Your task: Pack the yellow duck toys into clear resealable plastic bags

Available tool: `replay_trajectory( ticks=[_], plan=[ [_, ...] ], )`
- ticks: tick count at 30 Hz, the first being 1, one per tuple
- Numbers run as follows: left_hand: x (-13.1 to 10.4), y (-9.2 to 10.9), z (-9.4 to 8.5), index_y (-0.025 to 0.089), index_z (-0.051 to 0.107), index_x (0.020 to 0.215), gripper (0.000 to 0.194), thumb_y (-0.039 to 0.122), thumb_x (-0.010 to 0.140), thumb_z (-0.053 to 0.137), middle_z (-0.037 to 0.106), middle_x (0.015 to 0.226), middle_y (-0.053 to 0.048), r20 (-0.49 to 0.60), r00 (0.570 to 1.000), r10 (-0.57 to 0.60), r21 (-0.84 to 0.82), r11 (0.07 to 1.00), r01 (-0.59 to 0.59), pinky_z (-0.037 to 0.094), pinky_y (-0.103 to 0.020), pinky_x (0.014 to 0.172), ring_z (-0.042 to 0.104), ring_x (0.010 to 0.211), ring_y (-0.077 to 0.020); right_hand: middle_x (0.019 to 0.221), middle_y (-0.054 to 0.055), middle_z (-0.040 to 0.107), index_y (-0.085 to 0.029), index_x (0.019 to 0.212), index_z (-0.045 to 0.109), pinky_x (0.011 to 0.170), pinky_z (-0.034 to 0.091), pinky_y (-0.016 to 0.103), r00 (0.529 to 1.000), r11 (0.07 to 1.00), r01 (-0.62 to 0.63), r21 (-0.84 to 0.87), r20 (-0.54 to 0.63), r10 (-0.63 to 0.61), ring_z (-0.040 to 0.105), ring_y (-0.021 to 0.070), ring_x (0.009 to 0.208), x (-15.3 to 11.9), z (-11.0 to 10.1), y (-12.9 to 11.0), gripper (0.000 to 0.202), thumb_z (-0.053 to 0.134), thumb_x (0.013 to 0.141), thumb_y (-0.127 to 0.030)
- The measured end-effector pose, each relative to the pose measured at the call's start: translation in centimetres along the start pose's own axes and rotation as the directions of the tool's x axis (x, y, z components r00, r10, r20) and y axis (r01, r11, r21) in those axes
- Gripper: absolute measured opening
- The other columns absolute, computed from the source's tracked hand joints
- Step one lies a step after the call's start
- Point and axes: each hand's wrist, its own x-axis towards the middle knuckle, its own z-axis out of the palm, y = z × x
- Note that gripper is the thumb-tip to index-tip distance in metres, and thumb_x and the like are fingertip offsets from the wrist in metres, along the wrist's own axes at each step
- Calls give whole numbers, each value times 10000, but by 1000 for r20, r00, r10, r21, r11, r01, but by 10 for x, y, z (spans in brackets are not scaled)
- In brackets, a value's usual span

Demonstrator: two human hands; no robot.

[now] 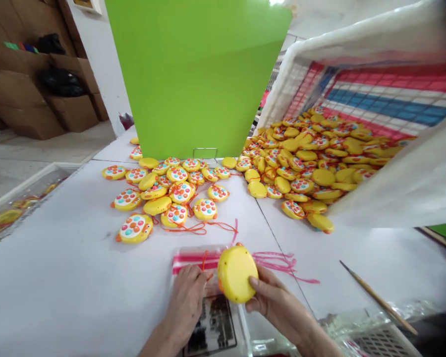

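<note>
A yellow toy (pixel 238 274) is held above the near part of the white desk (pixel 78 258), its flat back turned toward the viewer. It is gripped at its right edge by the right hand (pixel 275 302), with the thumb laid on the back and the fingers curled behind. An orange cord (pixel 203 261) is pinched, just left of the toy, between the narrowed fingers of the left hand (pixel 188 302). Beneath the hands, a dark panel (pixel 211 327) is seen; pink strips (pixel 282 260) are spread to the right of the toy. Farther back, similar toys (pixel 135 228) with dotted white faces are scattered, some cords being visible among them. At right, a heap of toys (pixel 305 158) is spilled from a tipped white basket (pixel 394 198). A green board (pixel 204 74) is stood behind the toys, and a thin wooden stick (pixel 379 297) is placed near the right edge.
</note>
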Motion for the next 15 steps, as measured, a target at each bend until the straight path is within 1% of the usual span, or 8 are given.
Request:
replay_trajectory(
  ticks=[2,3,5,7,9,11,13,15],
  plan=[
    [1,3,0,159,625,766,260,118,872,391,625,728,-51,-24,999,31,71,997,-30,493,-335,612,578,692,-204,985,56,613,-192,1087,578,507,527,178,997,998,58,20,-49,-57,606,142,770,13,9,-1,414,713,735,-364],
    [0,3,1,158,624,756,265,107,868,390,633,726,-53,-38,998,49,96,994,-45,493,-335,614,582,686,-204,991,54,602,-204,1099,556,479,521,181,993,995,93,-22,-66,-95,604,153,784,20,13,0,418,692,749,-387],
    [-1,4,4,158,627,761,277,80,861,381,652,738,-58,-56,995,83,121,990,-76,495,-340,641,594,697,-207,950,36,579,-231,1147,493,438,515,199,981,963,165,-215,-62,-182,598,163,761,33,20,4,419,621,799,-427],
    [-2,6,4,164,626,776,281,75,866,375,660,750,-58,-78,991,111,141,985,-99,490,-334,655,599,705,-204,841,4,551,-240,1186,436,412,493,199,969,851,220,-477,6,-247,576,135,640,42,23,8,395,534,857,-435],
    [-3,8,2,171,606,728,269,96,875,394,639,695,-45,-123,982,140,160,980,-120,476,-317,621,587,660,-192,738,-23,532,-225,1194,411,396,454,188,969,697,240,-676,119,-217,538,105,517,45,24,10,349,446,905,-419],
    [-4,9,-4,177,572,664,268,129,881,422,604,631,-27,-184,968,172,166,976,-142,460,-307,598,562,605,-177,663,-36,529,-204,1192,407,409,428,188,968,569,251,-783,199,-154,525,101,467,42,23,9,321,377,935,-395],
    [-6,6,-14,184,543,628,276,157,884,442,569,584,-8,-265,948,177,112,982,-152,449,-294,597,537,573,-161,609,-46,514,-191,1198,409,439,420,198,969,486,248,-838,210,-133,528,111,464,36,22,4,321,337,949,-381],
    [-10,0,-27,192,555,673,232,204,884,459,583,615,-6,-346,935,76,-31,995,-92,451,-282,626,546,605,-156,592,-50,499,-191,1215,412,474,420,210,969,427,235,-873,178,-169,528,120,486,29,20,0,337,323,952,-383]
  ],
)
